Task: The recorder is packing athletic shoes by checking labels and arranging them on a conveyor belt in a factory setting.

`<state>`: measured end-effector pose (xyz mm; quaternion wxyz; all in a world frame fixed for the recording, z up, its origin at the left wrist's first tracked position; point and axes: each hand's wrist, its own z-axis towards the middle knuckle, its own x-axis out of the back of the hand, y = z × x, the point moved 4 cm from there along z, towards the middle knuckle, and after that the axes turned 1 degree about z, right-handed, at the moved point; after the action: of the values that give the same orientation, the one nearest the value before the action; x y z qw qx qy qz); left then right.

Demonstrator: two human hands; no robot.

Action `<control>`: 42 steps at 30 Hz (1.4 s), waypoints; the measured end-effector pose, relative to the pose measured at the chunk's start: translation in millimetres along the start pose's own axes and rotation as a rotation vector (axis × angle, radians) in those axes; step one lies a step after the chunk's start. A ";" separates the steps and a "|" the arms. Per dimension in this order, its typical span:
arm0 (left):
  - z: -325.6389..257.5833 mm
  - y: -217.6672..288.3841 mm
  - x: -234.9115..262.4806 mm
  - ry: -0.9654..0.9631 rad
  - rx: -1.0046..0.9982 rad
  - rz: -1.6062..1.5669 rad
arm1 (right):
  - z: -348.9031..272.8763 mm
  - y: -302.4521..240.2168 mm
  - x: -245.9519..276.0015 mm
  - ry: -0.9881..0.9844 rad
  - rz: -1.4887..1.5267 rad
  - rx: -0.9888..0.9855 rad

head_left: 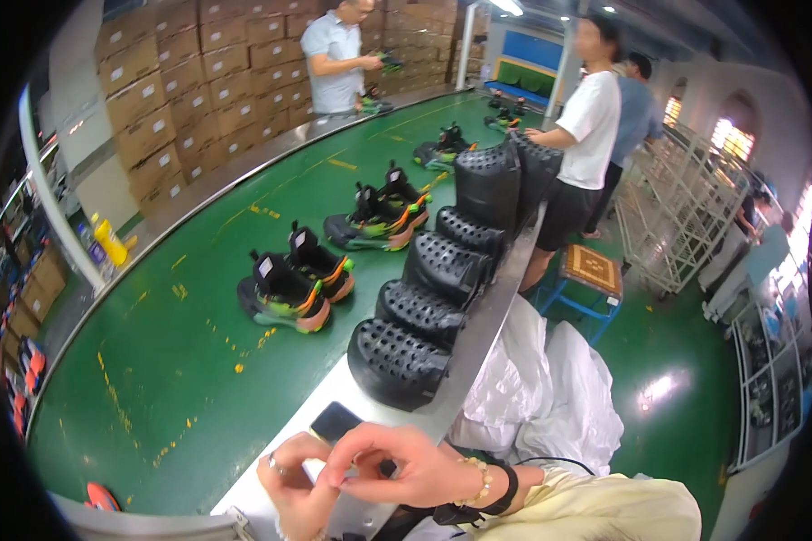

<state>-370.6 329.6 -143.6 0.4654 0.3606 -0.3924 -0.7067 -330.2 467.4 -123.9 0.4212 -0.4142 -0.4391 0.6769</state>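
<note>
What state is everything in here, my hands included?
Left hand: fingers curled, grip unclear
Right hand: fingers curled toward the left hand, grip unclear
Dark slab: lying flat
Black clogs: lined up in a row
Sneakers: upright, in pairs
Stool: standing, unoccupied
White bags: crumpled
Cartons: stacked

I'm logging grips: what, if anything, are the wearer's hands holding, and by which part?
Cannot tell: the left hand and right hand meet at the fingertips, but anything between is too small to make out.
</note>
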 end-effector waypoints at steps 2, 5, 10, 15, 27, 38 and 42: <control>4.6 -12.1 -9.5 -0.008 0.017 -0.148 | 0.4 -0.5 10.5 0.072 0.022 0.045; 7.5 -2.9 -7.3 -0.037 -0.040 -0.133 | 7.8 0.5 18.1 0.117 0.207 -0.090; 22.4 10.2 -8.9 -0.142 -0.222 0.101 | 9.7 8.3 25.4 0.134 0.286 -0.144; 23.5 9.9 -7.1 -0.133 -0.224 0.182 | 12.3 16.9 31.5 0.121 0.391 -0.101; 20.8 10.4 -6.3 -0.093 -0.480 0.579 | 11.3 23.4 34.5 0.188 0.078 0.002; 21.4 1.8 -15.2 -0.008 -0.542 0.652 | 10.6 28.9 38.5 0.207 -0.085 0.116; 24.3 -4.4 -13.2 0.016 -0.552 0.594 | 13.2 28.2 42.2 0.153 -0.140 0.180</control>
<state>-389.5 348.5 -135.1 0.7317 0.0984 -0.2713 -0.6175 -361.1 496.3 -155.0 0.5353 -0.3936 -0.3710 0.6488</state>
